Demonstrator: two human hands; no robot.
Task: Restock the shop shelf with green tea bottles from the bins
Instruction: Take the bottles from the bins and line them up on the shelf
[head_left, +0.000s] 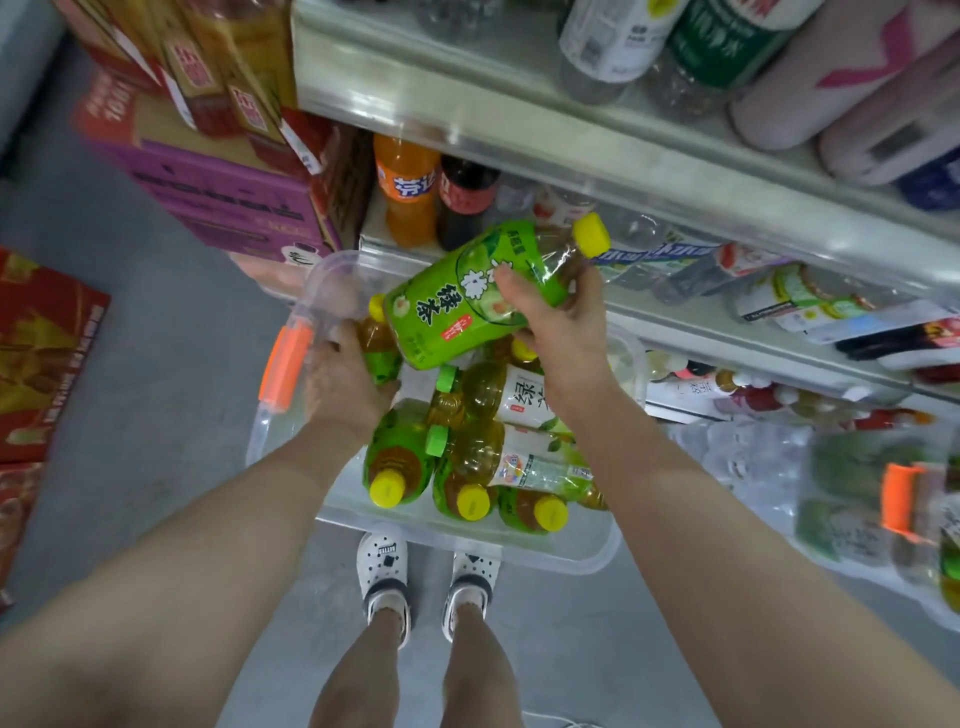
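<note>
A clear plastic bin (457, 540) with orange latches sits on the floor by my feet and holds several green tea bottles (467, 467) with yellow or green caps. My right hand (561, 332) grips a green-labelled tea bottle (467, 301) with a yellow cap, lifted above the bin and tilted toward the shelf (675, 332). My left hand (348, 379) reaches into the bin's far left corner and curls round another green tea bottle (382, 348), whose yellow cap shows just beyond my fingers.
The shelf rows on the right carry orange soda (408, 187), cola (465, 202) and other drinks. A second clear bin (883, 509) of bottles stands at the right. Stacked purple and red cartons (218, 176) stand at the left, on a grey floor.
</note>
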